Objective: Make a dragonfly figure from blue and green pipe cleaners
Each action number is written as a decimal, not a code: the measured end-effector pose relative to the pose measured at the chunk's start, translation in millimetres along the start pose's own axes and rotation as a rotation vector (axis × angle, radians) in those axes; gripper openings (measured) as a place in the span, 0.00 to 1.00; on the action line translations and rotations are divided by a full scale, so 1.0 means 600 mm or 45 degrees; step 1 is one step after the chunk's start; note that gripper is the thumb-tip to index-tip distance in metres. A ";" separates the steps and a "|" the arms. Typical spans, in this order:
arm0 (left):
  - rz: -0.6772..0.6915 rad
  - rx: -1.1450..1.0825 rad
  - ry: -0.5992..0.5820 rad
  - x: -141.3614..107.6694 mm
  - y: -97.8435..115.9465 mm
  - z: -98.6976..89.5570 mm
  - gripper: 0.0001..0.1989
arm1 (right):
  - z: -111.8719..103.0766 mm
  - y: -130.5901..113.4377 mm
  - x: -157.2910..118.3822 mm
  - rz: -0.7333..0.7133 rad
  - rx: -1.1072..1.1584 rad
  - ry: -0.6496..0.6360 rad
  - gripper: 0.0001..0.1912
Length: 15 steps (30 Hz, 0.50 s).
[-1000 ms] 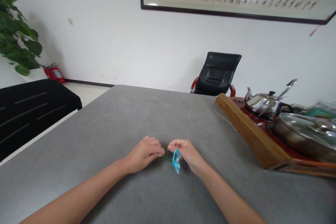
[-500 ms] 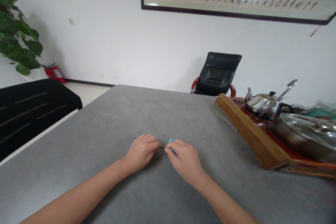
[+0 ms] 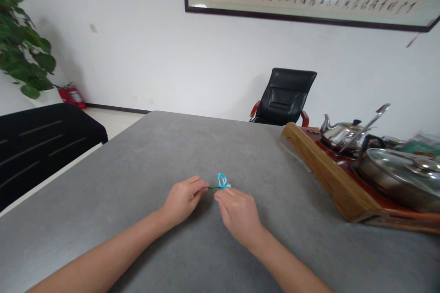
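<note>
Above the grey surface [image 3: 192, 142], our left hand [image 3: 184, 197] pinches a green stem [image 3: 215, 187] in a closed grip, with blue loops [image 3: 220, 176] at the stem's other end, beside our curled right hand [image 3: 240, 213]; whether that grip holds anything, we cannot tell.

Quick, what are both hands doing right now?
Left hand: closed, holding a thin green stem.
Right hand: fingers curled, close by the blue loop; can't tell whether it's holding it.
</note>
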<state>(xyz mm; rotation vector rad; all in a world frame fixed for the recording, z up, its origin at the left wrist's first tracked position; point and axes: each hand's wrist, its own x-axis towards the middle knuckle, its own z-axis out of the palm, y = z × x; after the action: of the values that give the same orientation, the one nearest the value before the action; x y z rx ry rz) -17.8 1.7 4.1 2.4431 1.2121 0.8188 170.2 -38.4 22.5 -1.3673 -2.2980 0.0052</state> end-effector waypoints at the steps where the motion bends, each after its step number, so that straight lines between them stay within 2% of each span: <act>1: -0.005 -0.016 0.014 0.000 -0.001 0.001 0.12 | 0.002 0.001 -0.001 0.013 0.027 0.016 0.11; 5: -0.032 -0.106 0.052 0.004 -0.003 0.001 0.11 | 0.010 0.006 -0.002 0.106 0.260 0.060 0.11; 9: -0.052 -0.235 0.078 0.007 -0.003 0.000 0.10 | 0.023 0.015 0.000 0.287 0.598 0.063 0.11; 12: -0.034 -0.322 0.084 0.008 -0.004 0.000 0.10 | 0.040 0.025 0.005 0.446 0.902 -0.022 0.11; 15: -0.003 -0.373 0.095 0.008 -0.005 -0.001 0.10 | 0.053 0.032 0.011 0.528 1.251 -0.133 0.12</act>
<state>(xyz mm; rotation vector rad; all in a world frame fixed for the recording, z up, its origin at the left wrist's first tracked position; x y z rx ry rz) -17.7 7.3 5.0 2.1924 1.0360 1.0167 171.4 -15.9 -7.9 -1.2311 -1.6040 1.1779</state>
